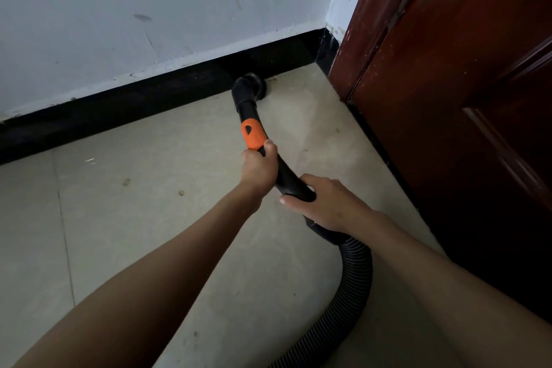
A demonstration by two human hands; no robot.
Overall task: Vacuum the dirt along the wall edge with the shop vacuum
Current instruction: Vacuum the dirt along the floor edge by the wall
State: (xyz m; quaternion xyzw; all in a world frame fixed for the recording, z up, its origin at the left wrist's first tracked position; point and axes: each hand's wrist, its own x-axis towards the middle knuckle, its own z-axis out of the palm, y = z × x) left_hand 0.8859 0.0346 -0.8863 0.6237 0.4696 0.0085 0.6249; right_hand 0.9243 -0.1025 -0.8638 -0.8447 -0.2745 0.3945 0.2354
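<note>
A view from a head-worn camera, looking down at two bare forearms reaching toward the corner of a room.

Far to the left of the grip, a white scuffed wall (134, 9) meets a black baseboard (119, 110) that runs diagonally up toward the corner. Below it lies a pale tiled floor (134, 248), with a few small tan crumbs of dirt (126, 182) scattered left of the hands.

The left hand (258, 169) is wrapped around a black vacuum wand (283, 176), gripping it just below an orange collar (254, 134). Beyond that hand, away from the person, the wand ends in a round black brush nozzle (252, 84). The nozzle sits on the floor against the baseboard, close to the corner. More specks of dirt lie just to the nozzle's right, along the wall edge.

Just right of the left hand and nearer the person, the right hand (331, 203) holds the same wand lower down, fingers curled over the top and thumb below. Behind this hand the wand joins a ribbed black hose (355, 275), which curves down and out of the bottom of the view.

To the right of both hands stands a dark reddish-brown wooden door (463, 98) with its frame.
</note>
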